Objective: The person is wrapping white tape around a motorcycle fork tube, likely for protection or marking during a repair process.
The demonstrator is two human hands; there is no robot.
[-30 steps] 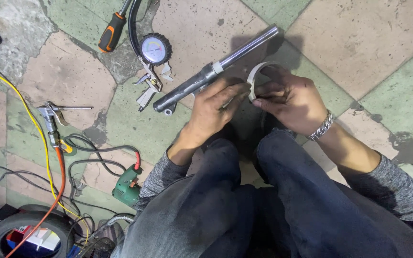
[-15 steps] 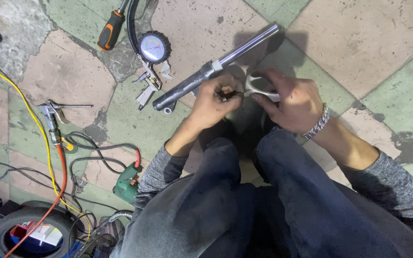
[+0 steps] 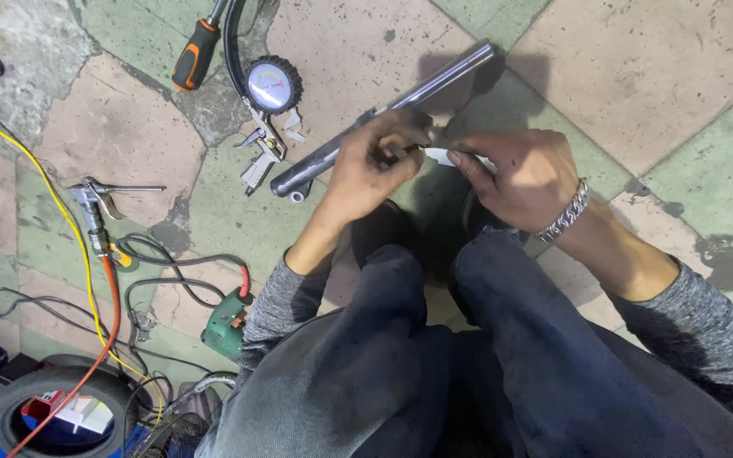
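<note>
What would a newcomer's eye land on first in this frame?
The two hands meeting at centre: the left hand and the right hand, with a metal bracelet, pinch a small pale strip between them. Just behind them a long metal tube lies slantwise on the stone floor, beside a round pressure gauge at upper left.

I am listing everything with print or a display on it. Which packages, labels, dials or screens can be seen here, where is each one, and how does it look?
Pressure gauge: on the floor above the left hand, round pale dial in a black ring.
Small box: inside the tyre at the bottom left, white and red.
No screens or signs in view.
</note>
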